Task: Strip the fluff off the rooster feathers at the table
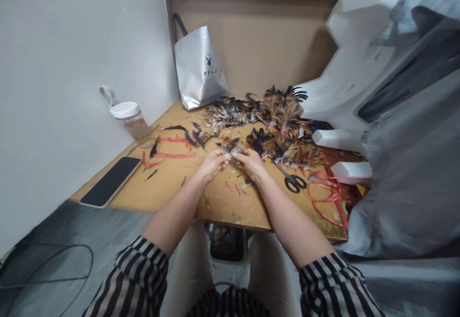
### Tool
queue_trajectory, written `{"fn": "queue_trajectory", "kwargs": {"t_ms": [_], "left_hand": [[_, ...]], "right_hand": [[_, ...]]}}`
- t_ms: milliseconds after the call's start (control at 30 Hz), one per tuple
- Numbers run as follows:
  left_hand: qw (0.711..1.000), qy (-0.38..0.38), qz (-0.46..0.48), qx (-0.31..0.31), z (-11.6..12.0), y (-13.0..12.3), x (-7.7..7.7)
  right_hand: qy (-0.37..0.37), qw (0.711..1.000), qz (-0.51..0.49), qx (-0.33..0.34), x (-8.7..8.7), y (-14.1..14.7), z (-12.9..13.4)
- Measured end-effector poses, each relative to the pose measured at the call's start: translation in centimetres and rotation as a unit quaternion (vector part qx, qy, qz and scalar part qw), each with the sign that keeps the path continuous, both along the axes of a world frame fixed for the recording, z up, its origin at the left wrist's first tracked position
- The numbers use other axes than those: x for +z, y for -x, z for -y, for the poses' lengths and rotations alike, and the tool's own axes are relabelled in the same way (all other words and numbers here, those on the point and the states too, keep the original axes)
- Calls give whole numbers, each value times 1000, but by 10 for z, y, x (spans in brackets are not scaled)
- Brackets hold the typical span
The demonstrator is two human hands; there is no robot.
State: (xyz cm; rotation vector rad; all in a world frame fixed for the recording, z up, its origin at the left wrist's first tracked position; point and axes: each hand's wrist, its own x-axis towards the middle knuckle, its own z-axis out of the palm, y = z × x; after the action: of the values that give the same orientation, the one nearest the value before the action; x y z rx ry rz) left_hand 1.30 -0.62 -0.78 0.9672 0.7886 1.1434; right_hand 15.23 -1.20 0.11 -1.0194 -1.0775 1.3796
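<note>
Over the middle of the table (168, 187), my left hand (214, 164) and my right hand (249, 163) meet at a small bunch of brown and black feathers (230, 143). The fingertips of both hands pinch its pale lower end, with the feather tips pointing away from me. Just beyond lies a loose heap of dark feathers (230, 111). Tied-looking brown and black feather bundles (282, 108) are piled behind and to the right of my right hand. Black-handled scissors (294, 182) rest right of my right forearm, their blades partly under feathers.
Red plastic strips (176, 155) lie at left, more red ribbon (332, 197) at right. A phone (111, 182), a white-lidded jar (131, 118) and a silver bag (197, 70) stand or lie leftward. A cardboard panel (258, 44) rises behind; white foam pieces (338, 140) and grey cloth border the right.
</note>
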Motion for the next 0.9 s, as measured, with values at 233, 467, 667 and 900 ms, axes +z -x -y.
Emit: {"fn": "queue_trajectory", "kwargs": {"t_ms": [233,467,667,900], "left_hand": [[999,-13,-43,-19,1,0,-1],[998,-6,-48,-39,2,-1,-1],[998,-7,-61,-33,2,-1,-1],[994,-49,-97,-20,-2,-1,-5]], "right_hand": [[-25,999,-34,-19,-2,1,0],[-47,998,-20,-33,-3,3,0],[-96,992,40,-70,-3,5,0],[-139,978,124,-95,-8,5,-3]]}}
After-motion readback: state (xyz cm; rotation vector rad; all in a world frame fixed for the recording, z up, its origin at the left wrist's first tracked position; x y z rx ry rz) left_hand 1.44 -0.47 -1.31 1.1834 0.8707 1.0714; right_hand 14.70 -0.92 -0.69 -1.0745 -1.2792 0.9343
